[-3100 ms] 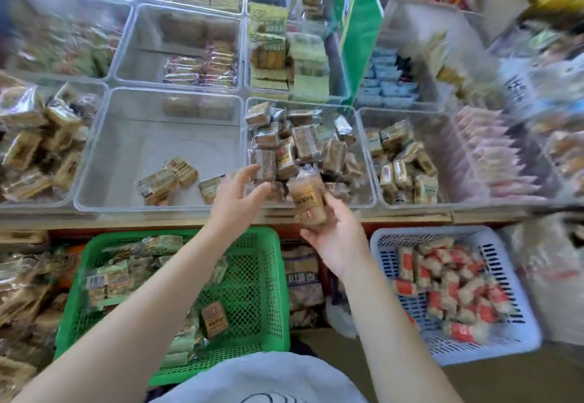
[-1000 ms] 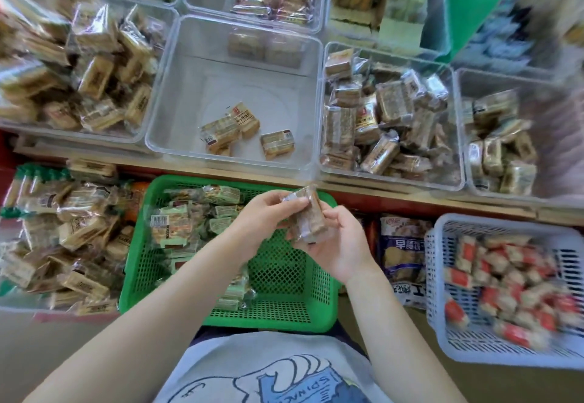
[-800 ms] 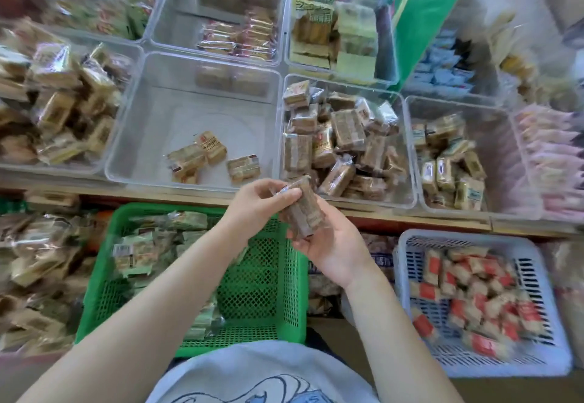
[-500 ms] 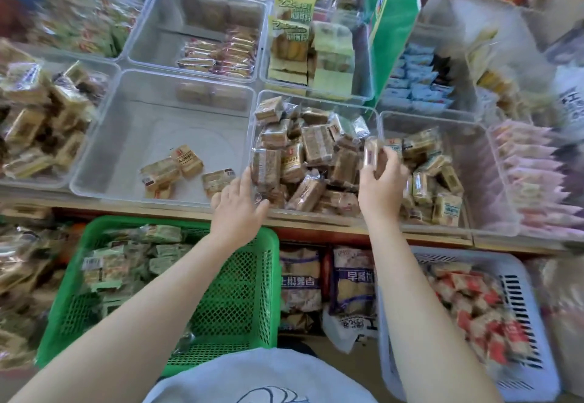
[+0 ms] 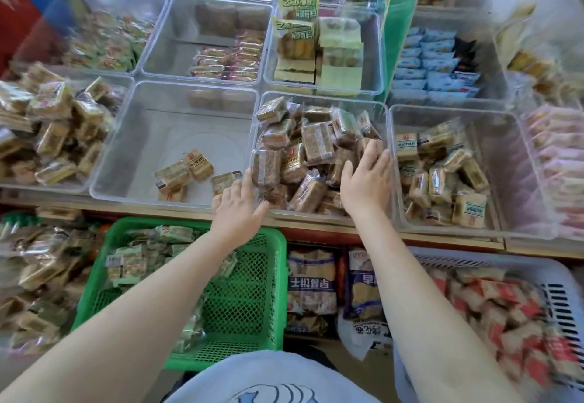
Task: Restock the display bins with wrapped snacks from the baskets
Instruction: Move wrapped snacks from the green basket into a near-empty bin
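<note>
Clear plastic display bins fill the shelf in the head view. The centre bin [image 5: 386,137] holds a loose heap of brown wrapped snacks [image 5: 316,145]. The right hand [image 5: 366,178] lies on the right side of the heap, fingers straight and spread, palm down, gripping nothing. The left hand [image 5: 238,205] rests at the bin's near-left corner, fingers extended against the clear wall; no packet is held.

The adjoining left bin [image 5: 104,181] contains only a few packets near its front. Below the shelf stand a green basket [image 5: 252,292], partly stocked with green-wrapped packets, and a white basket [image 5: 559,301] of red-and-white packets.

Handling, by judgement: each packet looks light, with slick, crinkling film over a crumbly block. Grasp across the short sides of the body, not the sealed end flaps. Use moderate pressure; squeezing may crush the contents, and stacked packets may slide.
</note>
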Available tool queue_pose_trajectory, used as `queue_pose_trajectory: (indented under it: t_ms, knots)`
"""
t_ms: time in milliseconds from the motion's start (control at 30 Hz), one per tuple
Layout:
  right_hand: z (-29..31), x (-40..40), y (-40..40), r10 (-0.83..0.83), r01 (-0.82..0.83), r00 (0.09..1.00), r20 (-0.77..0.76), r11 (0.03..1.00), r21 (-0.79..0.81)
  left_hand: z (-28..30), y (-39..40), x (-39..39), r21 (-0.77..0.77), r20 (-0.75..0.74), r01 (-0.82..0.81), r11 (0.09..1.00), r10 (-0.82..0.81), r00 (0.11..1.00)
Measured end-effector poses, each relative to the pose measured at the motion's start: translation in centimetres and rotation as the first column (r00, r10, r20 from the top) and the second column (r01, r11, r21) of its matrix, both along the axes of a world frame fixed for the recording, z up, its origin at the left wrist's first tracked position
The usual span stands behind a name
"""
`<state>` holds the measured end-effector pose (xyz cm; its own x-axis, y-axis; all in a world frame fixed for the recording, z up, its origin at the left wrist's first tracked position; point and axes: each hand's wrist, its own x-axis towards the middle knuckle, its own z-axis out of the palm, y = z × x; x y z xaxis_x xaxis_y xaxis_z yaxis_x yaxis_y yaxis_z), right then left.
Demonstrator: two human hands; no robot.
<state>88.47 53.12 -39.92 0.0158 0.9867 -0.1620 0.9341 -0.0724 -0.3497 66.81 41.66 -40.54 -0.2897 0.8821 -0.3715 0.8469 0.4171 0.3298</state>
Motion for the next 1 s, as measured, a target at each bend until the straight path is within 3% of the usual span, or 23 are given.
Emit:
queue_pose_trajectory:
  t_ms: [300, 433, 500, 567, 633, 733, 800, 867, 1000]
  knots:
    - [-1.0, 0.9, 0.2, 0.075, -0.083, 0.981, 0.178, 0.996, 0.042, 0.0, 0.3, 0.0, -0.031, -0.007, 0.004, 1.0, -0.004, 1.0]
    - [0.4, 1.9, 1.9, 0.071, -0.074, 0.985, -0.155, 0.997, -0.016, -0.1, 0.5, -0.3, -0.035, -0.004, 0.009, 0.999, -0.009, 1.0]
    - [1.7, 2.0, 2.1, 0.028, -0.029, 0.975, -0.22, 1.0, -0.001, 0.1, 0.4, -0.5, -0.04, 0.027, 0.021, 0.999, -0.02, 0.999]
    - [2.9, 1.0, 0.4, 0.047, -0.014, 0.979, -0.196, 0.987, 0.162, 0.7, 0.4, -0.6, -0.05, 0.088, 0.034, 0.998, -0.029, 0.996]
    - [3.8, -1.5, -3.2, 0.137, -0.021, 0.941, -0.308, 0.936, 0.353, 1.5, 0.6, -1.0, -0.057, 0.152, 0.057, 0.997, -0.048, 0.987]
    - [3.5, -6.7, -10.7, 0.322, -0.112, 0.862, -0.392, 0.875, 0.471, 3.5, -0.1, -3.3, 0.02, 0.435, 0.005, 1.0, -0.014, 0.9]
    - [2.0, -9.9, -15.4, 0.371, -0.213, 0.851, -0.373, 0.891, 0.4, 4.5, -2.1, -6.4, 0.129, 0.618, -0.176, 0.976, 0.06, 0.784]
    - [0.1, -12.7, -18.8, 0.337, -0.26, 0.854, -0.395, 0.936, 0.236, 4.4, -5.1, -10.6, 0.151, 0.686, -0.375, 0.915, 0.176, 0.706]
    - [-2.6, -18.0, -22.4, 0.113, -0.231, 0.891, -0.439, 0.946, -0.225, 1.1, -12.9, -21.1, -0.012, 0.584, -0.55, 0.835, 0.453, 0.674]
